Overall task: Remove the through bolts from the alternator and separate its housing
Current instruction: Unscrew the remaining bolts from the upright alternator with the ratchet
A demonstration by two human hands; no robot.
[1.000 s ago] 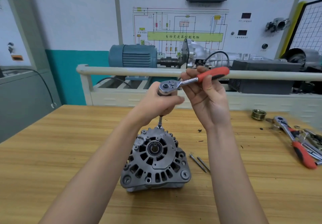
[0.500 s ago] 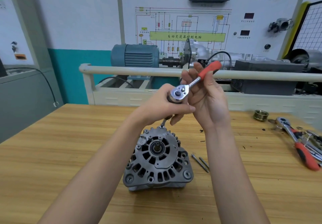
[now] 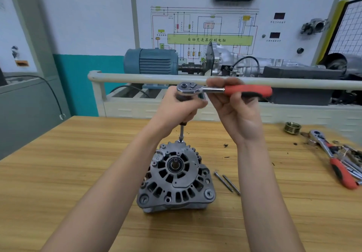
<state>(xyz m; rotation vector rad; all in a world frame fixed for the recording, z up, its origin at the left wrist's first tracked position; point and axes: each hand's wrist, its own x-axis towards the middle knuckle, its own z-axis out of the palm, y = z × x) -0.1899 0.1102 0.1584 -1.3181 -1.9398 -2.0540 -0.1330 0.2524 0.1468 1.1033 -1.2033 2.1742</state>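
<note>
The alternator (image 3: 175, 177) stands on the wooden bench (image 3: 58, 173), shaft up, so its bolt heads face the tool. Two loose bolts (image 3: 227, 182) lie just beside it (presumably already out). Farther off, the left hand (image 3: 176, 110) grips the extension, steadying it, while the right hand (image 3: 238, 112) holds the ratchet (image 3: 223, 90) handle for leverage.

The alternator (image 3: 175, 177) stood mid-table (image 3: 58, 183), with bare wood open to its left and in front. Just to its right lay two loose through bolts (image 3: 227, 182). Further right, a pulley (image 3: 292, 128) and a pile of ratchet wrenches (image 3: 337, 159) crowded the table's edge. A rail (image 3: 137, 79) barred the far side.
</note>
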